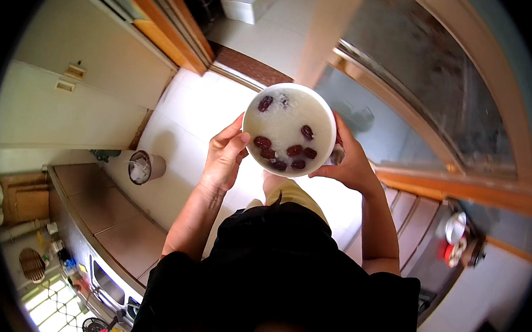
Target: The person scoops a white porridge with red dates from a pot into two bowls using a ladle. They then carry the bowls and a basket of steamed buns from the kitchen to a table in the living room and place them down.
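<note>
Out in front of me, over the doorway side of the floor, I carry a white bowl (248, 155) between both hands. It is filled with pale rice porridge (287, 128), in which several dark red dates (294, 150) float. My left hand (223, 155) grips the bowl's left side, the thumb up at the rim. Around the lower right side wraps my right hand (351, 161), its thumb under the rim. Something small and greyish shows between the right hand and the bowl; I cannot make it out.
A sliding glass door (399, 143) in a wooden frame stands at right, beside a doorway with a dark sill (253, 67). A lined waste bin (147, 167) is on the left floor. Counters with brown-fronted cabinets (127, 222) run along the left; another (419, 222) is at right.
</note>
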`<state>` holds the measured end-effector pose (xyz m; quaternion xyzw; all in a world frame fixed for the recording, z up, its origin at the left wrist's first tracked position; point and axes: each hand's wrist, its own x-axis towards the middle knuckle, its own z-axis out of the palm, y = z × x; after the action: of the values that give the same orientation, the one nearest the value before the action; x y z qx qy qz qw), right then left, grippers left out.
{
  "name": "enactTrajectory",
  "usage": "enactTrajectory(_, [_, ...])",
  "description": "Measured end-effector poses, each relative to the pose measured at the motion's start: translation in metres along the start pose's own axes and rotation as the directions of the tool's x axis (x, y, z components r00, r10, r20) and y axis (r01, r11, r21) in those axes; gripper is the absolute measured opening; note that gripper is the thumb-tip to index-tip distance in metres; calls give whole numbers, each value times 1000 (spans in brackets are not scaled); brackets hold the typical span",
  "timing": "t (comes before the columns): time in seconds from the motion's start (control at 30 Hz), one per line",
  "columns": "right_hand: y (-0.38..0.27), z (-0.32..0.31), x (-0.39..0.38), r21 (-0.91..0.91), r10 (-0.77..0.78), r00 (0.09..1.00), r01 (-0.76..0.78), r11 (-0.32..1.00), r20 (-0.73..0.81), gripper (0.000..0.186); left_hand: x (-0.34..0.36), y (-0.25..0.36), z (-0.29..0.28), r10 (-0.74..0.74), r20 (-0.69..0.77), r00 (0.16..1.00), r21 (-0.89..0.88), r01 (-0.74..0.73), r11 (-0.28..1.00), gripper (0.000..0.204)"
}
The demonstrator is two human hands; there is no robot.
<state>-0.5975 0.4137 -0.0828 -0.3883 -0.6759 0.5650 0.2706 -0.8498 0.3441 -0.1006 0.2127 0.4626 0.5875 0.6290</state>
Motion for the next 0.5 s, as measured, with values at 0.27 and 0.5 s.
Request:
enactTrajectory(0.27, [-15, 26, 206, 94, -91, 986, 78, 993, 137, 106, 117, 100, -60, 155, -170, 973, -40, -164, 986, 58])
enactTrajectory(0.5, [19, 38, 373, 494, 80, 994, -33, 869, -74, 19, 261, 180, -107, 222, -206, 953, -68, -241, 968, 62])
